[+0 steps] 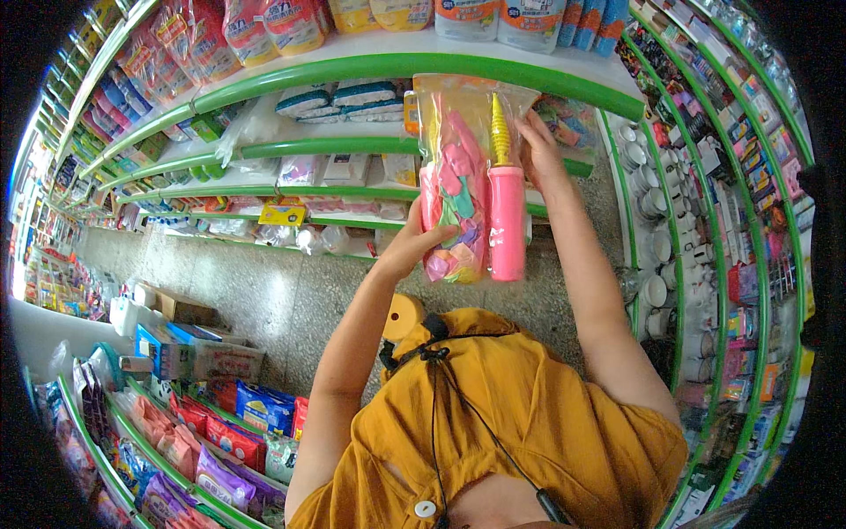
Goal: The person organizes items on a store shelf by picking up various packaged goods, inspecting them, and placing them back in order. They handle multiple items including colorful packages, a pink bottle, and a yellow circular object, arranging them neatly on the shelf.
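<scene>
Clear plastic bags [462,178] hang between my two hands in front of the shelves. Colourful deflated balloons [459,205] and pink hand pumps with yellow nozzles, such as the balloon pump [507,221] on the right, show through the plastic. My left hand [415,241] grips the lower left side, its thumb lying across the front. My right hand [542,149] is at the upper right edge, fingers bent behind the plastic; how firmly they close on it is hidden.
Green-edged shelves [317,145] with packaged goods stand ahead. Bowls and mugs fill the rack [654,198] at the right. Wipe packs [231,436] lie on shelves at the lower left, near a blue box [158,350]. A round yellow stool [403,317] stands on the speckled floor.
</scene>
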{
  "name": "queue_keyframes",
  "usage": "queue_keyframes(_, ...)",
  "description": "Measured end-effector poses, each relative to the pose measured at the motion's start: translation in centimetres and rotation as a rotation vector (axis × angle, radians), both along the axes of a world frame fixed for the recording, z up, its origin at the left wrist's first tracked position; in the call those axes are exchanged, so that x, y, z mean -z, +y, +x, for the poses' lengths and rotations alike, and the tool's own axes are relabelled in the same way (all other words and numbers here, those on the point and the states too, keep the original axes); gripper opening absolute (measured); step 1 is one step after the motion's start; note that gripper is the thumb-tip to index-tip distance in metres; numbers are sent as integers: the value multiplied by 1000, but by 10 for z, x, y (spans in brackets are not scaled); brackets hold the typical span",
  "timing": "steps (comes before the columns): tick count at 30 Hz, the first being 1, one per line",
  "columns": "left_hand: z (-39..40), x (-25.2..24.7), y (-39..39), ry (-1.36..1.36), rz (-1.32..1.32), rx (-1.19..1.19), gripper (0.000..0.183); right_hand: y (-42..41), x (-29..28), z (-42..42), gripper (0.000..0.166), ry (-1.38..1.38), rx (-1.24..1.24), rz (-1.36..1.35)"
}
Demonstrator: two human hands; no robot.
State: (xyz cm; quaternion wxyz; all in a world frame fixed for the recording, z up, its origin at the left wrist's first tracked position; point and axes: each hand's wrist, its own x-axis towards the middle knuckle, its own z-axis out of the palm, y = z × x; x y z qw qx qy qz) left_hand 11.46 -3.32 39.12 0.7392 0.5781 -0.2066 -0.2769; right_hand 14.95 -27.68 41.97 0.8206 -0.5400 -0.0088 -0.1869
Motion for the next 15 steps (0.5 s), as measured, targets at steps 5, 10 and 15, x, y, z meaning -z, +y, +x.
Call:
queue_keyframes(5, -12, -4, -2, 267, -109, 65, 66, -7, 8, 5, 50, 28, 147, -310)
queue_keyframes(10, -18, 4, -1, 199, -44, 52, 67, -12, 8, 3, 57, 146, 89, -10)
queue_keyframes(15, -47, 0, 20, -148, 109, 71, 80, 6, -12, -33, 63, 205, -34, 341)
